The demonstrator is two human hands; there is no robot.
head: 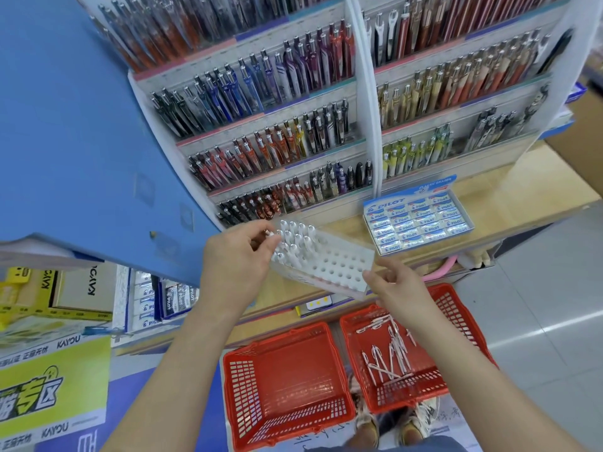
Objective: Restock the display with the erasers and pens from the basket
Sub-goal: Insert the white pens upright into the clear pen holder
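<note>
Head view: looking down at a stationery shelf; both forearms enter from the bottom of the frame
Left hand (pixel 238 256): centre of frame; thumb and fingers pinch a white pen (pixel 271 234) at the left end of the pen holder (pixel 339 265)
Pen holder: clear block drilled with rows of holes, lying on the wooden shelf (pixel 339 225); seated pens (pixel 295 238) fill the left-hand holes, pale ends up; the right-hand holes show open
Right hand (pixel 396 285): just right of centre, at the holder's near right corner; fingers bent, thumb by the edge (whether it grips the block or only rests there, cannot tell)
Eraser box (pixel 419 220): right of the holder on the same shelf, near but apart; packed with blue-and-white sleeved erasers in rows
Right basket (pixel 456 308): red, lower right, on the floor under the right forearm; loose pens (pixel 391 357), white, lie scattered inside
Left basket (pixel 241 380): red, bottom centre; just beside the other
Pen racks (pixel 277 125): upper half of frame; tiers of clipped pens, dark, red, purple, yellow
Blue panel (pixel 81 125): upper left
Yellow signs (pixel 49 386): lower left
Shoes (pixel 368 429): bottom edge, below the baskets
</note>
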